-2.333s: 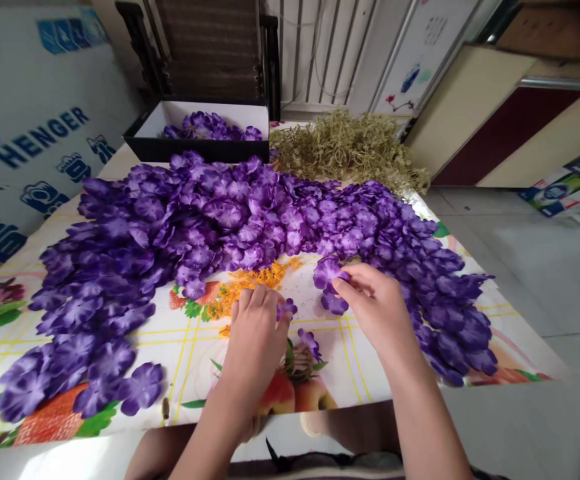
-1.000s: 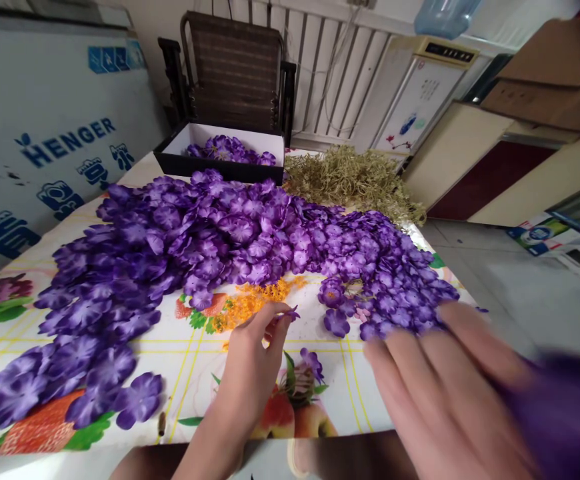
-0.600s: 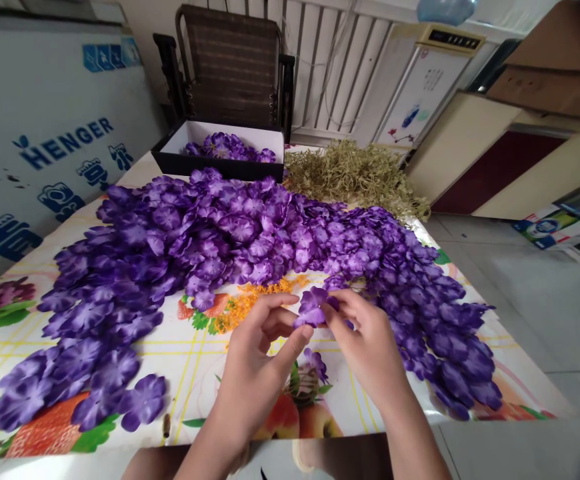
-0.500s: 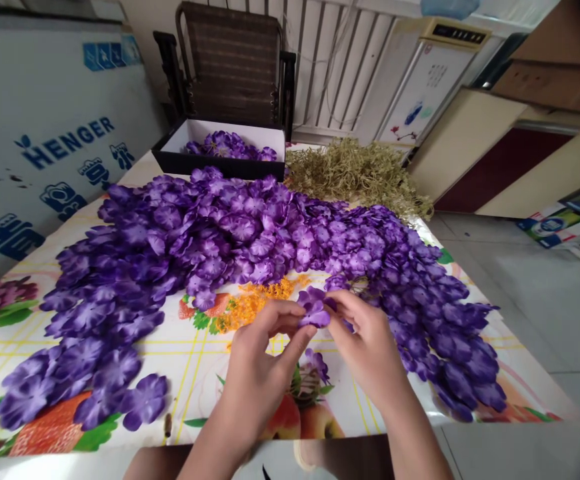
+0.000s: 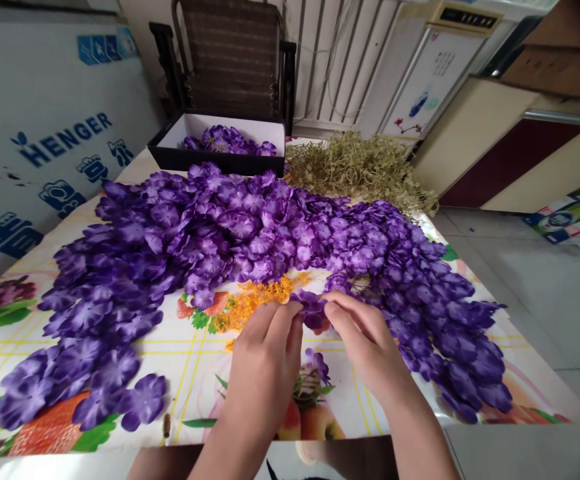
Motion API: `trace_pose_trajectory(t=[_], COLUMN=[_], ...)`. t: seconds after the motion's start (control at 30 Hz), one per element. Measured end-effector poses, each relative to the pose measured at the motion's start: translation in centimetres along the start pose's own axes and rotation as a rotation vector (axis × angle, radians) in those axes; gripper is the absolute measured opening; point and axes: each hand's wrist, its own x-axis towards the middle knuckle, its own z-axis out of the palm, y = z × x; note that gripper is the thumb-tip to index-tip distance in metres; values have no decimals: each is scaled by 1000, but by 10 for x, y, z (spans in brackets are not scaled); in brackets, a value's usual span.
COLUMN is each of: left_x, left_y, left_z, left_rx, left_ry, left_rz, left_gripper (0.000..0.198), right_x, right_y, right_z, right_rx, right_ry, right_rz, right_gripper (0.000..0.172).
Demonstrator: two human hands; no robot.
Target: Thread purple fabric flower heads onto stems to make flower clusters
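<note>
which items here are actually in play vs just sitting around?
In play:
- left hand and right hand, both pinching one purple flower
- orange stamen pile just beyond the fingers
- purple petal heap

Lying about:
- black box with more purple flowers
- dry green sprigs
- folding chair
- fruit-print tablecloth

Item I see: one purple fabric flower petal, crumpled, pinched above the table's near edge, mid-width.
</note>
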Motion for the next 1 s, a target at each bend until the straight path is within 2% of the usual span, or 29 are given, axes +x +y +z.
trace_pose_trajectory(t=[0.1,0.17,0.27,0.33,0.43,0.5,0.6,0.8,0.9,1.0], left_x=[-2,-1,2,5,7,6,1,-6,-11,-18], left_y=[2,3,6,8,11,13,16,28,34,37], left_z=[1,2,0,-2,-6,-8,-12,-26,-25,-14], left_rx=[8,-51,-246,-417,-726,-898,-1043,-1164,-1189,-1202], left_ry=[-18,-9,-49,-104,-195,-215,-152,-80,-56,-48], left_rz=[7,-52,-283,-459,-609,-640,-655,-591,-609,-609], left_gripper=[15,18,18,17,26,31,31,37,42,41], right_x=[2,3,5,4,-1,-7,-15,-36,-48,-60], right_y=[3,7,10,9,3,-2,-6,-17,-31,-40], right_z=[1,0,0,-1,-1,0,3,4,-9,-21], right_rx=[16,-1,-33,-11,10,-32,-81,-62,-151,-302], right_ry=[-24,7,51,23,-11,6,32,71,122,108], right_rz=[19,20,10,-2,-18,-39,-93,-189,-170,-142], right_gripper=[20,18,20,19,16,16,17,7,22,29])
